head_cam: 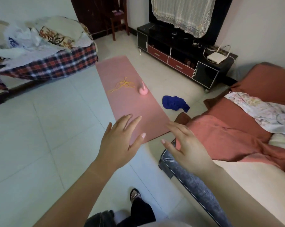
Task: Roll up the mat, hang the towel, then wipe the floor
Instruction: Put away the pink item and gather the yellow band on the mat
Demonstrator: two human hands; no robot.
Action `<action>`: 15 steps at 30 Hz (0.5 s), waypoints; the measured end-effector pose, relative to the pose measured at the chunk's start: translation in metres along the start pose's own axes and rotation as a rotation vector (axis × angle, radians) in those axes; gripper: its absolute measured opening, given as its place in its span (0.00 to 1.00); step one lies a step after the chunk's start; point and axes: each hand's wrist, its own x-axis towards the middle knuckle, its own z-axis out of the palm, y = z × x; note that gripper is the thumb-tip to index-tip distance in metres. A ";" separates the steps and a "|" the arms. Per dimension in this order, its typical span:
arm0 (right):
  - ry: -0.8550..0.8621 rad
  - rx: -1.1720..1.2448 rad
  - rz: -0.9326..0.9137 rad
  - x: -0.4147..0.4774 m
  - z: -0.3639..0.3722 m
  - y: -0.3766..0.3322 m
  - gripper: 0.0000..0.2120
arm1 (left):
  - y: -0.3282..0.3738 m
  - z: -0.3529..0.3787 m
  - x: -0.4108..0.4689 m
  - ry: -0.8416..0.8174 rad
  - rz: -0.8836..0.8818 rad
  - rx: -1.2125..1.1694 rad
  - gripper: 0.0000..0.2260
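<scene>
A pink mat (122, 76) lies flat and unrolled on the pale tiled floor, running away from me. A yellow cord (123, 85) and a small pink object (143, 90) rest on its middle. A crumpled blue cloth (174, 103) lies on the floor just right of the mat. My left hand (118, 143) hovers open over the mat's near end, fingers spread. My right hand (185, 145) is open too, held above the near right corner, beside the sofa. Neither hand holds anything.
A sofa with a red cover (236, 133) and a floral cloth (266, 112) stands at the right; jeans (192, 182) hang over its arm. A black TV stand (184, 59) is beyond the mat. A bed with a plaid blanket (56, 63) is at left. My foot (135, 194) stands on the tiles.
</scene>
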 end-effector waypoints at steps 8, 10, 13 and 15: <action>0.040 0.057 0.117 0.075 0.034 -0.008 0.24 | -0.066 -0.011 0.062 -0.010 -0.001 -0.019 0.28; 0.052 0.063 0.128 0.095 0.038 -0.010 0.23 | -0.076 -0.014 0.075 -0.003 0.010 -0.021 0.27; 0.052 0.076 0.138 0.118 0.041 -0.012 0.23 | -0.086 -0.015 0.092 0.004 0.020 -0.058 0.26; 0.057 0.079 0.141 0.130 0.041 -0.010 0.23 | -0.091 -0.016 0.104 0.009 0.028 -0.073 0.26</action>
